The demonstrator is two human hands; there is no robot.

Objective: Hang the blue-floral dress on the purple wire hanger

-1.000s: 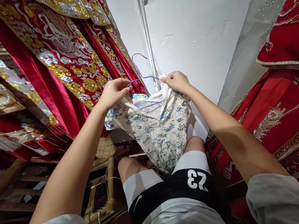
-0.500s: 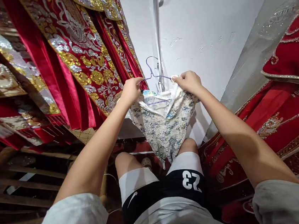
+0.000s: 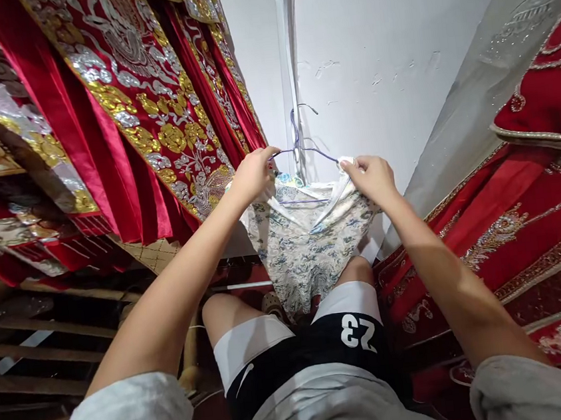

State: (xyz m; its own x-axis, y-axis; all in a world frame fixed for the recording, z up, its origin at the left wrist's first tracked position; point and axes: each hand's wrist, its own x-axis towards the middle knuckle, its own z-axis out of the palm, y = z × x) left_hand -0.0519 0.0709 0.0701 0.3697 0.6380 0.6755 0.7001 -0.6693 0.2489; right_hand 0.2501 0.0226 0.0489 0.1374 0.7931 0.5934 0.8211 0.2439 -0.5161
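A floral blouse [image 3: 310,253] with a white V-shaped collar hangs in front of my knees, on a thin purple hanger [image 3: 310,149]. My left hand [image 3: 258,173] pinches the hanger's left arm together with the shoulder of the blouse. At the other shoulder, my right hand [image 3: 371,177] is closed on the white collar edge, beside the hanger's right arm. The hook of the hanger stands free above the collar, and its lower bar shows through the neck opening. The blouse's hem hangs down between my legs.
Red garments with gold and silver embroidery [image 3: 171,128] hang on the left. More red beaded garments [image 3: 551,208] are on the right, partly under clear plastic [image 3: 468,90]. A white wall [image 3: 365,20] with a vertical pipe stands ahead. Wooden slats [image 3: 50,354] lie low at left.
The hanger's hook has turned to point right. Both hands have shifted slightly right and down with the blouse, which now hangs wider and fuller at the hem.
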